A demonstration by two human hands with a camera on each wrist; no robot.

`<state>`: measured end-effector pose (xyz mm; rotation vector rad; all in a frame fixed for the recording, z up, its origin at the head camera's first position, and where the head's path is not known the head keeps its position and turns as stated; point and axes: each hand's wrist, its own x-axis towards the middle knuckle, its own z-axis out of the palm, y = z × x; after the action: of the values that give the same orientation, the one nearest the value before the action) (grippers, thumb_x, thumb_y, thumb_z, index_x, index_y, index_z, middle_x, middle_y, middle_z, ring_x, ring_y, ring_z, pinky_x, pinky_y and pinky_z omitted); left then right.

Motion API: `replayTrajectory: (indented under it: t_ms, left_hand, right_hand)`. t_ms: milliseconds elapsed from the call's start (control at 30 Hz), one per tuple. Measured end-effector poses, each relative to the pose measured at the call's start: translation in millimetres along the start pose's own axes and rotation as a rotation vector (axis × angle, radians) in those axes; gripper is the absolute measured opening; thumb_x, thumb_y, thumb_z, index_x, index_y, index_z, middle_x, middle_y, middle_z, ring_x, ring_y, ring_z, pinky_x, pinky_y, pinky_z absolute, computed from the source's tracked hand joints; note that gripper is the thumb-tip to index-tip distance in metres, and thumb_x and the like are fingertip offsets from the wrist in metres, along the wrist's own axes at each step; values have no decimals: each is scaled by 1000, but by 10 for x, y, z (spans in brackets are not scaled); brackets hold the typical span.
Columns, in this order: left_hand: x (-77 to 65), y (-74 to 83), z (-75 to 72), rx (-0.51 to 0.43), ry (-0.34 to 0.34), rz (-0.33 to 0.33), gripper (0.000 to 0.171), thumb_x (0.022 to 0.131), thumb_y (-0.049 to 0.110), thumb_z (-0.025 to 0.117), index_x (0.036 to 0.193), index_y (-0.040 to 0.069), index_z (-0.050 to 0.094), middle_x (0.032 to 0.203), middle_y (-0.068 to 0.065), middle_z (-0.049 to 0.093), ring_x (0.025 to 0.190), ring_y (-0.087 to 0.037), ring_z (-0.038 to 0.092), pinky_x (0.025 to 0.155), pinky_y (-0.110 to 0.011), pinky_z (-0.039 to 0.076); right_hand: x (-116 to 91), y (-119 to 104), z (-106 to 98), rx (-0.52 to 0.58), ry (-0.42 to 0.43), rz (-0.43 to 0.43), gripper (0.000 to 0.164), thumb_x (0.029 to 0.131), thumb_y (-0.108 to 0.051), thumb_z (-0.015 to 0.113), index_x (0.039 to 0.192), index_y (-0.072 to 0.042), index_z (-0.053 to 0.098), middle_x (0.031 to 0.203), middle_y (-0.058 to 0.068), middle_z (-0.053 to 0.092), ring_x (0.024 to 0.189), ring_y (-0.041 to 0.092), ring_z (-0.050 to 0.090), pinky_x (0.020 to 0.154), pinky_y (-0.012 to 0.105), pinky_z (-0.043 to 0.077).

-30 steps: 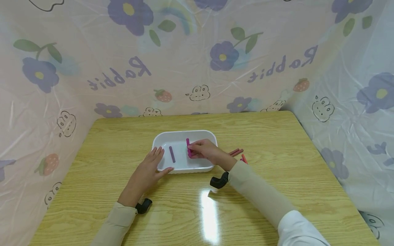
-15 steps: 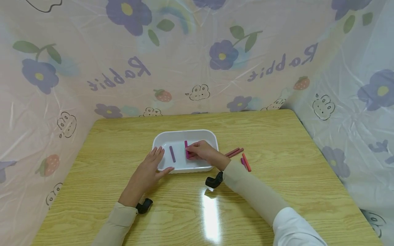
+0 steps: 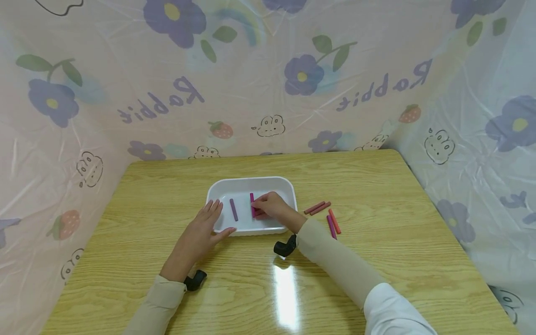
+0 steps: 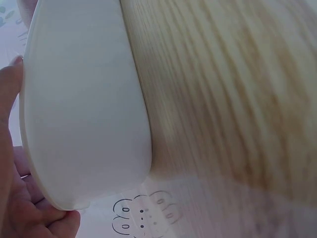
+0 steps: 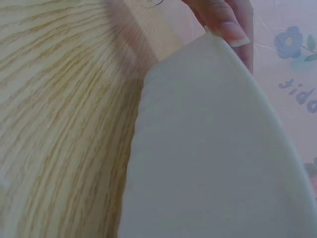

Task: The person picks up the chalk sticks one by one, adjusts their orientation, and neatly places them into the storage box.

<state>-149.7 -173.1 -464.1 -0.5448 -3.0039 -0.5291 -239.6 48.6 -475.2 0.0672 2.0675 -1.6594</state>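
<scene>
A white plastic tray point(image 3: 243, 183) stands on the wooden table. My left hand point(image 3: 200, 229) holds its left end, with fingers over the left rim and thumb on the near rim. Tray walls point(image 4: 89, 109) point(image 5: 198, 129) fill much of both wrist views. Inside the tray, my right hand point(image 3: 276, 207) pinches a slim magenta stick point(image 3: 252, 197) between thumb and fingertips. A reddish stick point(image 3: 259, 213) lies partly hidden below that hand. Toward the tray's left side lies a mauve stick point(image 3: 233, 210). What the right fingertips do is out of sight in the right wrist view.
On the table right of the tray lie two brown-red sticks point(image 3: 317, 208). Nearer the right forearm are an orange-red stick point(image 3: 335, 221) and a purple stick point(image 3: 331, 226). Patterned curtains point(image 3: 268, 93) surround the table. Black wrist-worn devices point(image 3: 284, 246) sit below both wrists.
My right hand has shifted slightly left and down inside the tray with the magenta stick. The forearm has uncovered more of the orange-red and purple sticks. My left hand stays put.
</scene>
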Motion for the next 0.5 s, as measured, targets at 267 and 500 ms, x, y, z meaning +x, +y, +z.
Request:
replayTrajectory:
  t_ms: [267,500]
  left_hand:
    - [2,9,-11,-1,-11,-10,91,84,71,38,145,3,30,150,-10,24,140,-26,13,109,-47,22]
    - [10,13,1,-3,6,4,92,84,71,39,144,1,32,149,-12,26,140,-28,15,109,-48,23]
  right_hand:
    - [-15,-5,4,-27,-18,15,21,90,-10,62,100,8,66,77,12,67,60,15,63,62,29,56]
    - [-5,4,-3,-25,-16,39,20,89,-10,62,99,7,65,76,12,67,61,16,63,62,29,56]
